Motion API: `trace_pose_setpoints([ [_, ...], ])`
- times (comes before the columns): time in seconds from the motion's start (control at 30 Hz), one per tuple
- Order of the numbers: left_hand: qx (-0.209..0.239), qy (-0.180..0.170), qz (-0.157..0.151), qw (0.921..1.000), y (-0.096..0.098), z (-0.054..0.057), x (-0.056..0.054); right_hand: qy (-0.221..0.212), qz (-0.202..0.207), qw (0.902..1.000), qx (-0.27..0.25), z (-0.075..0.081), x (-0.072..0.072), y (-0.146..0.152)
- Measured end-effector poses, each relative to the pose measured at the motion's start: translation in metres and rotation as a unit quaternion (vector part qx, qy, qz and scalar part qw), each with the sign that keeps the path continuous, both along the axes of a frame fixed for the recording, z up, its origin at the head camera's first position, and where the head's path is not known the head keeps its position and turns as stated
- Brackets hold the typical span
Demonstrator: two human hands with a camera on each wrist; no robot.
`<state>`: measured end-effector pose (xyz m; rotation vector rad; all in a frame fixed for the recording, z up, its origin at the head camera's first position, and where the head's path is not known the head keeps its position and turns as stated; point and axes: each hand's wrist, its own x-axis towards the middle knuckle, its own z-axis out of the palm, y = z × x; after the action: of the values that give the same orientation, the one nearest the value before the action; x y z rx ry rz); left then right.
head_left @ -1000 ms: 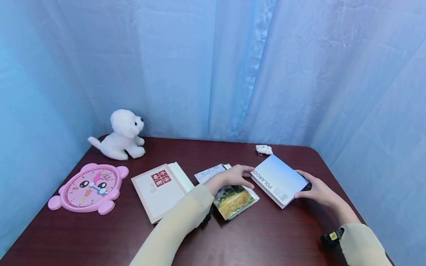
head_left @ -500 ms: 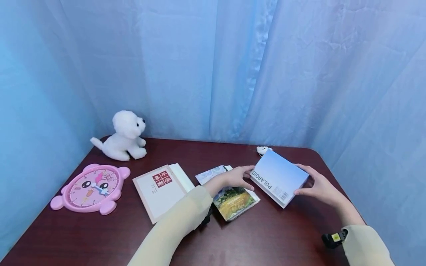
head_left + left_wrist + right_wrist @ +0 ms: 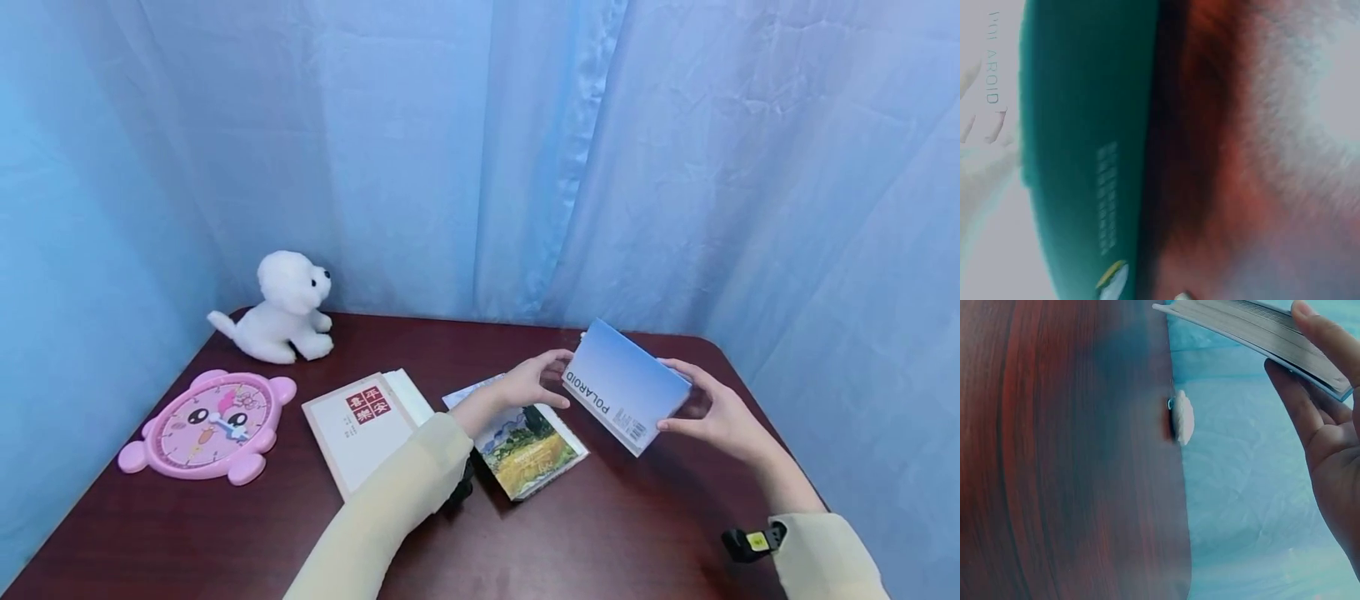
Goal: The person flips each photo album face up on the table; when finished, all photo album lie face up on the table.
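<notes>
A blue-and-white book marked POLAROID is held above the table, tilted. My right hand grips its right edge; in the right wrist view the thumb lies over the page block, with fingers on the cover's other side. My left hand is at the book's left edge, thumb and fingers curled toward it; their exact contact is partly hidden. Beneath the left wrist lies a book with a painted landscape cover. A green surface with small print fills much of the left wrist view.
A cream book with red characters lies left of the painted one. Further left are a pink animal-shaped clock and a white plush dog. A small white plush item sits near the far table edge, beside the blue curtain.
The POLAROID book has risen from the table and tilted, now covering nearly all of the small plush in the head view. Both hands have moved up slightly with it.
</notes>
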<state>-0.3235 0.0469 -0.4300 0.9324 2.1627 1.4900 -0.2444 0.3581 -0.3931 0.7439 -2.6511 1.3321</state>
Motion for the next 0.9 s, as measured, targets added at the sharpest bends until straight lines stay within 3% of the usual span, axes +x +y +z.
trace_pose_setpoints([
  [0.23,0.002,0.058,0.007,0.9983,-0.007,0.017,-0.003,0.038,0.004,0.9991,-0.018,0.014,0.013,-0.019],
  [0.4,-0.017,0.098,0.019,0.9949,-0.011,0.025,-0.003,0.089,-0.015,0.9956,0.024,0.022,0.024,-0.031],
  [0.6,0.014,0.068,0.005,0.9976,-0.016,0.032,0.0,0.139,-0.029,0.9884,0.053,0.012,0.018,-0.029],
  [0.9,0.047,0.012,0.005,0.9988,-0.02,0.037,0.002,0.132,-0.045,0.988,0.066,-0.001,0.005,-0.022],
])
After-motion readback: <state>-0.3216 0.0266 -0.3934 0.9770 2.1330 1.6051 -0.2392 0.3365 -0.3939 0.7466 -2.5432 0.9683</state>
